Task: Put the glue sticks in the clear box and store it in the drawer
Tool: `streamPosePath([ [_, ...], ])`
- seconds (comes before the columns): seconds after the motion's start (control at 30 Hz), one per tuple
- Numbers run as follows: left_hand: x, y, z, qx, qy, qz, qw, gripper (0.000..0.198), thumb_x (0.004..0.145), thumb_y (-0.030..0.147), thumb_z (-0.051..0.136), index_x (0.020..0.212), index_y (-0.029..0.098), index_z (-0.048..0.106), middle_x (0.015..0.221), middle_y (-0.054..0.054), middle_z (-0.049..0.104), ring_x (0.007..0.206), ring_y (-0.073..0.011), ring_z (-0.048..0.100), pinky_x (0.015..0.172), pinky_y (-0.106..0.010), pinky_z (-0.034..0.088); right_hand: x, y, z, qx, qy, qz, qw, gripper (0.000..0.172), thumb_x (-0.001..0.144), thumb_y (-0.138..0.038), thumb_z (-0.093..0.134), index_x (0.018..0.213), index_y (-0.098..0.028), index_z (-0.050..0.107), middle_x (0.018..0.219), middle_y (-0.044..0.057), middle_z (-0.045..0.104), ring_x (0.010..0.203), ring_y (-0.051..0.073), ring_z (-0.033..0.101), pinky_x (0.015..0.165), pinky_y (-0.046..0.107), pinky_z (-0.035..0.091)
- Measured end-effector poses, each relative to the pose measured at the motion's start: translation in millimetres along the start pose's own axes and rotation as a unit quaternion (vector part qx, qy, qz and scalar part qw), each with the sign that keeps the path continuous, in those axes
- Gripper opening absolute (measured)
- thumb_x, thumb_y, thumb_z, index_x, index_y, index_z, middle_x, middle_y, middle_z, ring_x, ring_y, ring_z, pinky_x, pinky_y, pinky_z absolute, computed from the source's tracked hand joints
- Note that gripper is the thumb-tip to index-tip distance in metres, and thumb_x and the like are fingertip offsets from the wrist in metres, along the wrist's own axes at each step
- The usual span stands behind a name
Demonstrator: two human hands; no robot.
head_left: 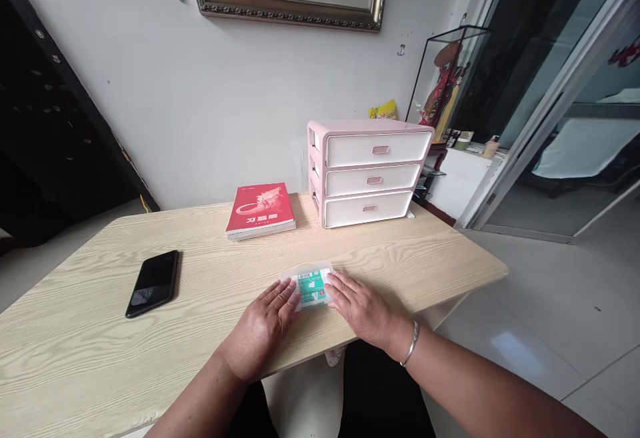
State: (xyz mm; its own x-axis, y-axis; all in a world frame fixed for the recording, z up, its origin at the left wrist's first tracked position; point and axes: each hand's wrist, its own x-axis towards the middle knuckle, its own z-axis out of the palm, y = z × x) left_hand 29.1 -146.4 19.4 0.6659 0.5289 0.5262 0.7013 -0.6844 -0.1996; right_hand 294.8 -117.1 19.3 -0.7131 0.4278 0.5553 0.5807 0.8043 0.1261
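Observation:
A small, flat, clear plastic box (313, 289) with a green and white label lies on the table near its front edge. My left hand (269, 315) grips its left end, fingers close together and bent over the corner. At the other end, my right hand (357, 306) holds the box with its fingers laid over the edge; a silver bracelet circles that wrist. Both palms partly hide the ends of the box. Its lid looks closed, though what is inside cannot be made out.
On the light wooden table (210, 351), a black phone (153, 283) lies at left. A red book (262, 210) sits toward the wall. Right of it stands a pink and white three-drawer organizer (373, 175), with a yellow packet (383, 110) behind. The table's right edge drops to tiled floor.

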Motion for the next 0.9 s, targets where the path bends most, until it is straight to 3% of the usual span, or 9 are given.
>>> streamPosePath([
  [0.33,-9.3,0.9,31.3,0.076,0.009,0.003,0.997,0.047,0.095,0.011,0.045,0.142,0.006,0.042,0.137,-0.025,0.055,0.136,-0.0358,0.045,0.108,-0.056,0.044,3.5,-1.9,3.5,-0.076,-0.016,-0.026,0.997,0.041,0.093,-0.007,0.043,0.133,-0.006,0.053,0.134,0.024,0.059,0.131,0.032,0.051,0.102,0.047,0.05],
  [0.6,-1.4,7.9,29.3,0.111,-0.011,0.002,0.994,0.042,0.09,0.005,0.045,0.132,0.001,0.048,0.133,-0.03,0.057,0.13,-0.0382,0.051,0.104,-0.055,0.045,15.0,-0.2,14.0,-0.174,-0.022,-0.057,0.983,0.037,0.094,-0.011,0.042,0.127,-0.002,0.055,0.118,0.027,0.065,0.112,0.032,0.06,0.09,0.046,0.051],
  [0.77,10.3,8.5,21.3,0.143,-0.003,-0.011,0.99,0.038,0.091,0.006,0.044,0.128,0.005,0.051,0.125,-0.025,0.063,0.119,-0.0343,0.06,0.096,-0.049,0.052,29.6,-1.8,7.6,-0.221,-0.073,-0.057,0.971,0.038,0.093,-0.011,0.039,0.126,0.0,0.053,0.104,0.028,0.066,0.092,0.031,0.061,0.075,0.044,0.05],
  [0.9,16.1,7.7,18.1,0.158,-0.004,-0.008,0.987,0.039,0.09,0.004,0.042,0.128,0.004,0.049,0.123,-0.025,0.062,0.117,-0.0335,0.06,0.094,-0.048,0.051,35.5,-1.9,4.8,-0.233,-0.094,-0.039,0.967,0.037,0.094,-0.013,0.039,0.127,-0.003,0.051,0.101,0.025,0.065,0.087,0.03,0.06,0.07,0.041,0.048],
])
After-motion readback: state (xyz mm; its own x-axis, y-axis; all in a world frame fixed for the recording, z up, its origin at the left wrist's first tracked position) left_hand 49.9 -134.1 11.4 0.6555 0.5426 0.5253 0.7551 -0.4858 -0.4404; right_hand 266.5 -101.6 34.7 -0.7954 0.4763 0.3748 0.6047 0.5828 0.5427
